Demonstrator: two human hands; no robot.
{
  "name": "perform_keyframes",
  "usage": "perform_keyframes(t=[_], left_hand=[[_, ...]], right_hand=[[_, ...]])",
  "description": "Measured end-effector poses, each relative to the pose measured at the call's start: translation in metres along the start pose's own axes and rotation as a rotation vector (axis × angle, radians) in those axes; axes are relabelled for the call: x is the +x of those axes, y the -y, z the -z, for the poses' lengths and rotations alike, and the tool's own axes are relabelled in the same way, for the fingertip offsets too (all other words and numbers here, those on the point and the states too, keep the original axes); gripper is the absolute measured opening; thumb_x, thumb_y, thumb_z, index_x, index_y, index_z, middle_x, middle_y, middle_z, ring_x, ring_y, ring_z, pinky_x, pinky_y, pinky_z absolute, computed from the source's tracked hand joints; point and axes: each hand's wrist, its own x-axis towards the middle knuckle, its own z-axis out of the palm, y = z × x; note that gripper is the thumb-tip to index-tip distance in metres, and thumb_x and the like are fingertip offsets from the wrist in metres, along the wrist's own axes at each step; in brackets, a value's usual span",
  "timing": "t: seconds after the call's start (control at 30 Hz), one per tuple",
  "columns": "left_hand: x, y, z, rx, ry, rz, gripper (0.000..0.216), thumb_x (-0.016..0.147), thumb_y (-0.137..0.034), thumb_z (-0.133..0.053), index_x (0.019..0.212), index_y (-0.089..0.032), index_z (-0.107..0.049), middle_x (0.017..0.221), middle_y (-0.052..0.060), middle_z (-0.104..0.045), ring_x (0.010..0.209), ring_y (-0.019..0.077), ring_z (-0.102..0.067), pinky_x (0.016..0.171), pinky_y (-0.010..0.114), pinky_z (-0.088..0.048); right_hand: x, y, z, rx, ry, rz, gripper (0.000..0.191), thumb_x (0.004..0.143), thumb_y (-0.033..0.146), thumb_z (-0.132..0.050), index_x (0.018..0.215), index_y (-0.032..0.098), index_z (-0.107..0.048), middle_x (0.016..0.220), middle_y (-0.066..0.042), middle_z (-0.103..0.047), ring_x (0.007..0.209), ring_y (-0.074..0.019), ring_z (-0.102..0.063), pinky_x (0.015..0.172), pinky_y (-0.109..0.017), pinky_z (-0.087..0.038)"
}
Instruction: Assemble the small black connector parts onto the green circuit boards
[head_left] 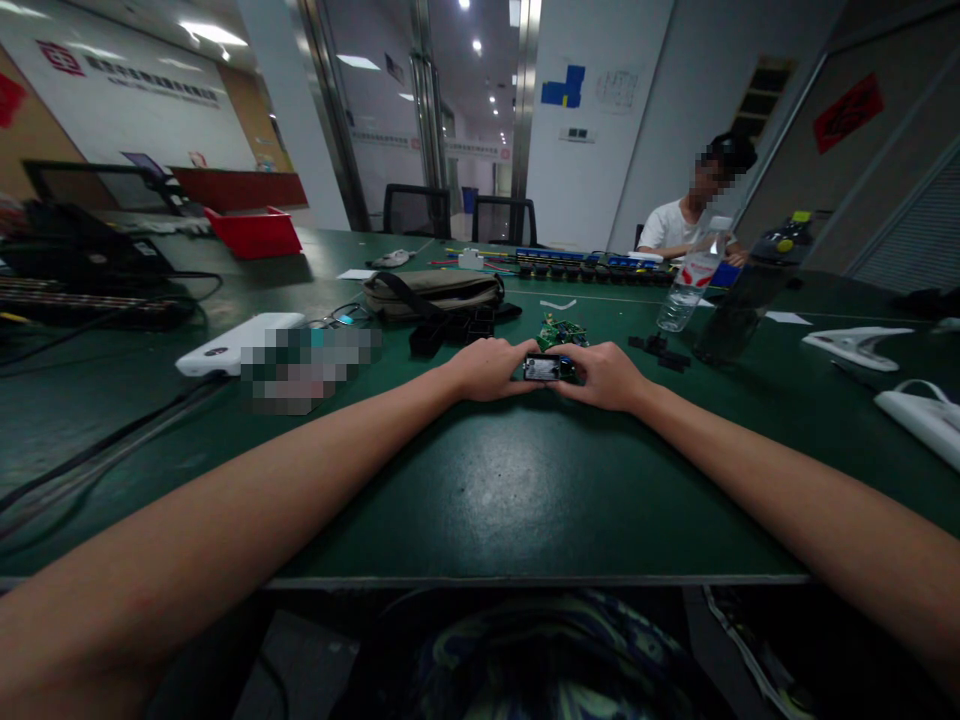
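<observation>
Between my two hands, just above the green table, is a small black rectangular case [541, 368] with a pale, shiny inside facing me. My left hand [491, 369] grips its left end between thumb and fingers. At the other end, my right hand [606, 376] pinches the case; a bit of green shows by its fingers, too small to make out. A pile of small green circuit boards [564, 331] lies right behind the hands. Several black open boxes [454, 330] stand to the left of them, and small black pieces [660, 351] lie to the right.
On the green table [495, 500], a grey-brown pouch [435, 293] lies behind the boxes. A white power bank [240, 343] with cables sits left, a red bin [253, 234] farther back. A water bottle [694, 280] and a dark bottle [754, 290] stand right. Across the table sits a person [679, 225].
</observation>
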Motion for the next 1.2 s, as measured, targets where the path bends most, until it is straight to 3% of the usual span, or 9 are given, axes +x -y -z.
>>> perform_keyframes(t=[1.2], left_hand=[[0.0008,0.0013,-0.0008,0.026,0.01,-0.018,0.054,0.093,-0.061,-0.04,0.124,-0.019,-0.051,0.095,0.01,-0.073,0.083,0.026,-0.071,0.068,0.031,-0.048]], right_hand=[[-0.0004,-0.0018,-0.0016,0.002,-0.018,0.021,0.042,0.083,0.043,-0.062,0.117,0.018,-0.068,0.065,-0.001,-0.069,0.057,-0.0161,-0.061,0.061,-0.025,-0.04]])
